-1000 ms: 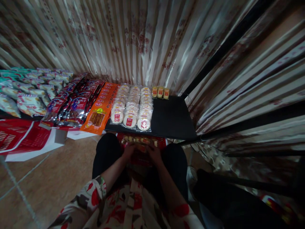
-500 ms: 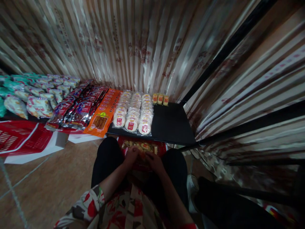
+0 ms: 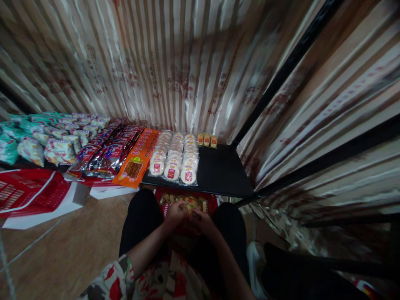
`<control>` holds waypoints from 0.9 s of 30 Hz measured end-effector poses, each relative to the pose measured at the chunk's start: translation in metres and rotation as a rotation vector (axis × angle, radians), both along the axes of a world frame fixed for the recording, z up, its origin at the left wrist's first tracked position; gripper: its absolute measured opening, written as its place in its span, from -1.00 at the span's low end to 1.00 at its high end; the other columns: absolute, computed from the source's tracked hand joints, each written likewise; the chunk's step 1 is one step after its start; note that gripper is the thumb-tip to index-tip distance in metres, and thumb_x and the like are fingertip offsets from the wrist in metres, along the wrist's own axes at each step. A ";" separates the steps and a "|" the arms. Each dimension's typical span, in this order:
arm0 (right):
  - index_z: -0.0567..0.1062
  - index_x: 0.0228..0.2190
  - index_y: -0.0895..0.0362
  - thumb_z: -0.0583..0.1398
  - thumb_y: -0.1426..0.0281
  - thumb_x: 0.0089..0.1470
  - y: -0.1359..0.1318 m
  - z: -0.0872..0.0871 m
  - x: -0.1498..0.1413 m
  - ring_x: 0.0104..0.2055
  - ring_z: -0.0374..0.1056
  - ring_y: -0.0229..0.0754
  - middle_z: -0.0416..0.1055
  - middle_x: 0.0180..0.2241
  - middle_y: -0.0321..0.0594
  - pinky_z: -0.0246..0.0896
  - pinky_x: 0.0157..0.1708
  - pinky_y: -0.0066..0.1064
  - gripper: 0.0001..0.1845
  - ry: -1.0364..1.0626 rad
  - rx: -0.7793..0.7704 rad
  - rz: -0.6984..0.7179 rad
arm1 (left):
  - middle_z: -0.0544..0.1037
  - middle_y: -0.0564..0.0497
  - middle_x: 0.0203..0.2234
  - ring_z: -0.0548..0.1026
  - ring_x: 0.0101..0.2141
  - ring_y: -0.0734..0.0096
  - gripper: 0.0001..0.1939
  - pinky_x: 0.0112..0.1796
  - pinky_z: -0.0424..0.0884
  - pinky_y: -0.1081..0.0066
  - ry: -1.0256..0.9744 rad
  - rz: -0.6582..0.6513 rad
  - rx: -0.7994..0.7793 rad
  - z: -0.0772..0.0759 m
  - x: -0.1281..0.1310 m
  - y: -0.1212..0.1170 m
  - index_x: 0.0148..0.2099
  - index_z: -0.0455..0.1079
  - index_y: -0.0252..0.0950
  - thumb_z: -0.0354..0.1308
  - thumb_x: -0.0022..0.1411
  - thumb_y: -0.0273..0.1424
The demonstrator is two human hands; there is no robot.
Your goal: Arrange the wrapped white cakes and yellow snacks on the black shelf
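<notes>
Close together over an open red bag between the knees are my left hand and my right hand. Small yellow wrapped snacks fill the bag. My left hand's fingers are closed on a small yellow snack packet. The fingers of my right hand are bent and closed beside it; dim light hides what they hold. On the black shelf ahead, three matching yellow packets stand in a row at the back. Left of them lie rows of round white crackers in clear wrappers.
Further left on the shelf are an orange snack bag, dark red packets, and white and green bags. Red packaging lies on the floor at left. Black poles and a striped curtain border the shelf.
The view has tilted up, so the shelf and its goods sit lower in the picture. Both hands stay together over the bag; the yellow packet between them shows more clearly.
</notes>
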State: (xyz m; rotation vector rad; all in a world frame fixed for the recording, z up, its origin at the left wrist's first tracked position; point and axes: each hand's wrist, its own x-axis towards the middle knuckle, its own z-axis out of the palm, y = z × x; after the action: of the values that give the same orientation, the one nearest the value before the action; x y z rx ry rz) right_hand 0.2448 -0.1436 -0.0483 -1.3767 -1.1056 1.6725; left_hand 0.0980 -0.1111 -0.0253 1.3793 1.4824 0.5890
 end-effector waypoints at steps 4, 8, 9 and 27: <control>0.53 -0.33 0.09 0.37 0.14 -0.45 -0.001 0.011 0.009 -0.32 0.45 -0.08 0.53 -0.42 -0.24 0.32 -0.22 -0.21 -0.46 0.074 -0.039 -0.069 | 0.47 0.09 -0.54 0.40 -0.47 0.48 -0.78 -0.37 0.28 0.51 -0.018 0.044 0.035 0.006 0.009 -0.001 -0.24 0.42 -0.31 0.06 0.01 -0.52; 0.54 -0.34 0.13 0.38 0.12 -0.44 0.000 0.034 0.020 -0.32 0.45 -0.07 0.53 -0.40 -0.18 0.30 -0.18 -0.20 -0.46 0.050 0.005 -0.134 | 0.49 0.05 -0.43 0.42 -0.45 0.52 -0.72 -0.36 0.32 0.53 -0.152 0.038 0.092 0.015 0.018 -0.002 -0.19 0.35 -0.32 0.06 -0.01 -0.58; 0.54 -0.34 0.13 0.37 0.12 -0.43 0.000 0.040 0.023 -0.30 0.45 -0.07 0.53 -0.38 -0.17 0.30 -0.17 -0.21 -0.46 0.028 0.023 -0.154 | 0.49 0.04 -0.41 0.42 -0.44 0.53 -0.71 -0.35 0.33 0.53 -0.175 0.029 0.109 0.017 0.020 -0.003 -0.17 0.34 -0.32 0.05 -0.01 -0.58; 0.52 -0.34 0.15 0.37 0.15 -0.44 0.037 0.075 0.042 -0.35 0.44 -0.08 0.53 -0.38 -0.16 0.32 -0.27 -0.29 -0.47 -0.026 0.129 -0.403 | 0.49 -0.08 -0.24 0.45 -0.23 0.36 -0.68 -0.15 0.35 0.39 -0.077 -0.123 0.314 0.066 0.047 0.010 -0.14 0.38 -0.32 -0.05 0.06 -0.59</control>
State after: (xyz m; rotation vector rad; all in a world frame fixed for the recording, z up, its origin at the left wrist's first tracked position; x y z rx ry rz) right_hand 0.2867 -0.1064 0.0266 -1.4288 -0.8629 1.2759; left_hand 0.1450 -0.1012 0.0404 1.6568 1.2703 0.8122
